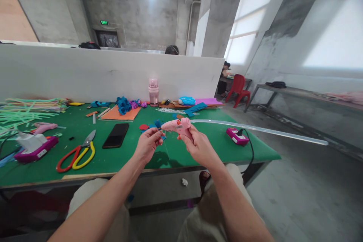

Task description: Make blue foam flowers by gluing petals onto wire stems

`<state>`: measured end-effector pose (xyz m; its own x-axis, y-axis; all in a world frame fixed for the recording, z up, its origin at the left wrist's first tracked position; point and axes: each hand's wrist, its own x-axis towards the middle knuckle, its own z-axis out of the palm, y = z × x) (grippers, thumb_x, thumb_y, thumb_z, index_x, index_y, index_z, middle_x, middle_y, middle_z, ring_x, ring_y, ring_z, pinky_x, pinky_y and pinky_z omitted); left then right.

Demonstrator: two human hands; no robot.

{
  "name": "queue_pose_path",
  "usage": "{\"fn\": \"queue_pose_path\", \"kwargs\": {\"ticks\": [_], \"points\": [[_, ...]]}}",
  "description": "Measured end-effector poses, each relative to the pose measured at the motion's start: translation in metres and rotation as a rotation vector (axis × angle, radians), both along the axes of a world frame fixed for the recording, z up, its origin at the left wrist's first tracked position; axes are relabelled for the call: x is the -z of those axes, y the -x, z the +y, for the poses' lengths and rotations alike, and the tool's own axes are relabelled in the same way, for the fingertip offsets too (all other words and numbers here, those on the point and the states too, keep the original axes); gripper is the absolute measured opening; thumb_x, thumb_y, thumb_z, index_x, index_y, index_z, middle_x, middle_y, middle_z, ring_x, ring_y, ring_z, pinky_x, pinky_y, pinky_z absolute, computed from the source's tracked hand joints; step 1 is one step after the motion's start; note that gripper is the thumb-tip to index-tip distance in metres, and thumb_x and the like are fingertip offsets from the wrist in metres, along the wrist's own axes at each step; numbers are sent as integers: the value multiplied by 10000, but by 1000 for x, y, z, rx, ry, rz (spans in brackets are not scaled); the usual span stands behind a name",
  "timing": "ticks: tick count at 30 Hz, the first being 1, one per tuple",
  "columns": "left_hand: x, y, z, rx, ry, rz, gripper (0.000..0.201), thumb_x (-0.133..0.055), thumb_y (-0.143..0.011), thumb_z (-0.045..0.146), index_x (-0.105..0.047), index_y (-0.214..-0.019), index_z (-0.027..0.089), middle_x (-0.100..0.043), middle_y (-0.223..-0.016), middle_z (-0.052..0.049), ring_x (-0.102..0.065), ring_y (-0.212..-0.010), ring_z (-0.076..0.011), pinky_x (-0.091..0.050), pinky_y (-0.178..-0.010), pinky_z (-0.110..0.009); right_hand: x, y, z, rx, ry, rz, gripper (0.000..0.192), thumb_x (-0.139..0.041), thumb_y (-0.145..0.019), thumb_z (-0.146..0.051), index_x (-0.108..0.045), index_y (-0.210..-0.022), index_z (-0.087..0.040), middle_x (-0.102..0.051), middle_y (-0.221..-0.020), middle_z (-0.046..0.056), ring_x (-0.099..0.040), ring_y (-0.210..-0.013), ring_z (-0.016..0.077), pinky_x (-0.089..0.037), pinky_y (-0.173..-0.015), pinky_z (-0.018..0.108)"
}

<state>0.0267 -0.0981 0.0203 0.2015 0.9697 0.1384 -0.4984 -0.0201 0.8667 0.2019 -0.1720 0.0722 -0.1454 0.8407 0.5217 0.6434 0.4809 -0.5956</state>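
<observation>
Glue gun [179, 125] gripped in your right hand [198, 144], nozzle meeting the blue piece [159, 125] your left hand [148, 143] pinches; gluing now, squeeze steadily.

tabletop [119, 159]: green, cluttered
scissors [78, 154]: red and yellow handles, lying near front edge
phone [115, 135]: black, face up, just right of scissors
bottle [153, 91]: pink, upright against white partition [85, 72]
orange sheet [120, 114]: flat, blue foam flowers [123, 104] at its back edge
green sticks [25, 109]: heap, far left
power strip [237, 136]: pink, right end, black cable plugged in
red chair [239, 87]: well behind, by window
</observation>
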Motion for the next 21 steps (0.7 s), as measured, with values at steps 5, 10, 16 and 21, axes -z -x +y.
{"fn": "queue_pose_path", "kwargs": {"ticks": [5, 10, 16, 21], "points": [[0, 0, -1, 3, 4, 1, 172, -715, -653, 216, -589, -719, 121, -628, -669, -10, -529, -508, -53, -405, -485, -166, 0, 0, 0, -1, 16, -9, 318, -404, -883, -288, -515, -1141, -140, -641, -959, 101, -619, -749, 201, -459, -674, 297], [-1, -1, -1, 4, 1, 5, 174, -716, -652, 221, -593, -723, 120, -627, -671, -11, -525, -501, -49, -407, -484, -164, 0, 1, 1, -6, -2, -6, 255, -407, -878, -274, -562, -1044, -158, -621, -1041, 103, -614, -820, 208, -458, -697, 296], [-1, -1, -1, 0, 9, -3, 181, -725, -640, 218, -589, -712, 123, -626, -666, -14, -528, -502, -53, -410, -481, -164, 0, 1, 0, 1, -22, -12, 237, -411, -871, -269, -595, -986, -175, -606, -1091, 98, -606, -876, 212, -461, -724, 301], [1, -1, -1, 1, 9, 3, 185, -727, -636, 223, -597, -723, 123, -627, -673, -16, -527, -502, -54, -409, -478, -167, 0, 0, 0, -5, -34, -21, 247, -408, -873, -272, -597, -1003, -178, -609, -1074, 98, -603, -880, 214, -457, -748, 313]]}}
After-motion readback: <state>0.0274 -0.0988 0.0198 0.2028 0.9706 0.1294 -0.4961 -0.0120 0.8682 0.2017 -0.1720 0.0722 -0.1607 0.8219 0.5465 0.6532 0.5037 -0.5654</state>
